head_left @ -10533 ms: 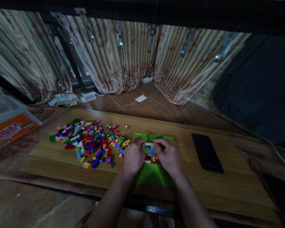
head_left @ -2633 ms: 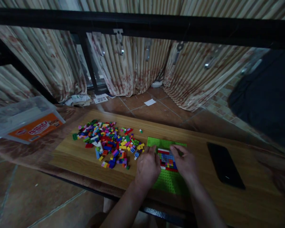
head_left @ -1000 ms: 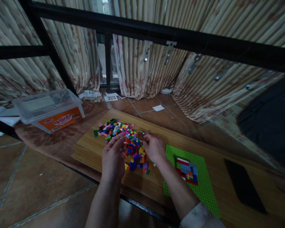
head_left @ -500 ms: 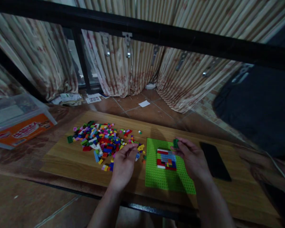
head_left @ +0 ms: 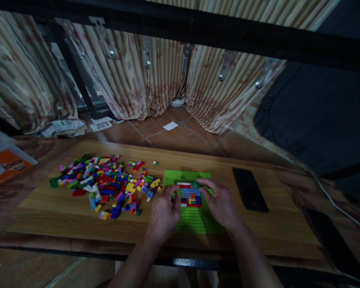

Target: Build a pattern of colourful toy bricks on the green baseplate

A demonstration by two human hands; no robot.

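Note:
A bright green studded baseplate (head_left: 195, 221) lies on the wooden board. On it stands a low block of coloured bricks (head_left: 188, 193), with white, red, light blue, orange and dark blue parts. My right hand (head_left: 220, 202) pinches a dark green brick (head_left: 196, 184) between thumb and forefinger, at the block's far right corner. At the block's left side is my left hand (head_left: 164, 210), its thumb and fingertips drawn together. Whatever these fingertips hold, if anything, is hidden.
A wide heap of loose bricks (head_left: 102, 180) spreads over the left of the wooden board (head_left: 78, 225). To the right lies a black phone (head_left: 250, 189), with another dark flat device (head_left: 333, 240) beyond. A plastic box with an orange label (head_left: 9, 166) stands at far left.
The green brick in my right hand has come down to the block's far right corner. My left hand has moved right, from beside the heap to the block. The view has swung right.

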